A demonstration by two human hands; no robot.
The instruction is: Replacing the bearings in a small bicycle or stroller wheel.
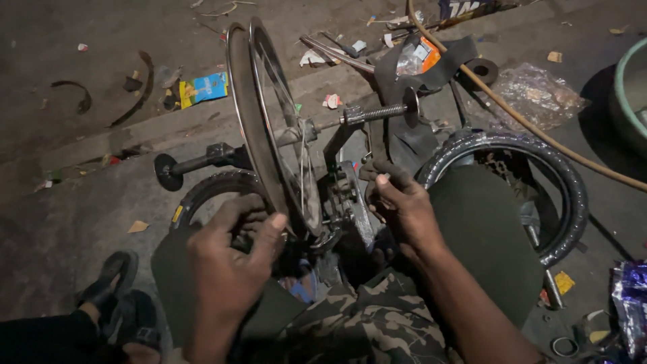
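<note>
Here the left hand [232,259] curls around the bare wheel rim [253,128], while the right hand [401,202] pinches something small beside the stand [350,195], too dark to tell.

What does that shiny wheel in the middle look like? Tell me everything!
The bare wheel rim looks like shiny metal, with thin spokes and no tyre. It stands upright, seen nearly edge-on, on a stand with a threaded axle sticking out to one side. The left hand grips its lower edge; the right hand is beside it, near the hub.

Left hand [232,259] is raised near, fingers curled, thumb up; right hand [403,205] is farther right, fingers pinched.
</note>
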